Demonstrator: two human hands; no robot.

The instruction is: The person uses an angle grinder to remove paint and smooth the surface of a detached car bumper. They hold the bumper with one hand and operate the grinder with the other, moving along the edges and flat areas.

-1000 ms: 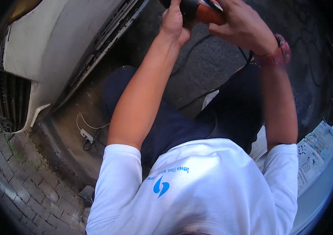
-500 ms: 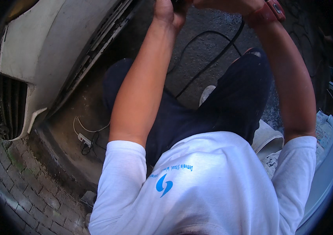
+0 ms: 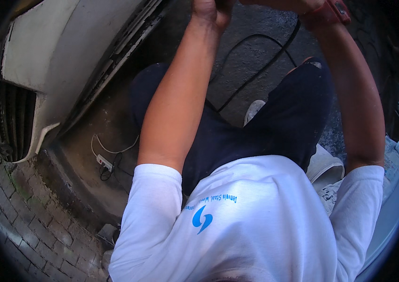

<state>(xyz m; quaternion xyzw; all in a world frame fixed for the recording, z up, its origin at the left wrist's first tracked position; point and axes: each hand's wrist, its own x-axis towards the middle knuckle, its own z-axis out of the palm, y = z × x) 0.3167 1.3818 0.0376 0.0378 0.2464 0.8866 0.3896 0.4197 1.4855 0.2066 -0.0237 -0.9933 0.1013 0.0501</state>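
Black cable (image 3: 255, 70) | hangs below both raised hands | grips cut off, unclear

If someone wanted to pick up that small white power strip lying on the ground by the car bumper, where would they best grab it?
Probably across the long sides of the white power strip, coming down from above: it lies flat on the dark ground, its narrow body exposed. Its white cord loops off one end and dark wires tangle at the other, so avoid the ends.
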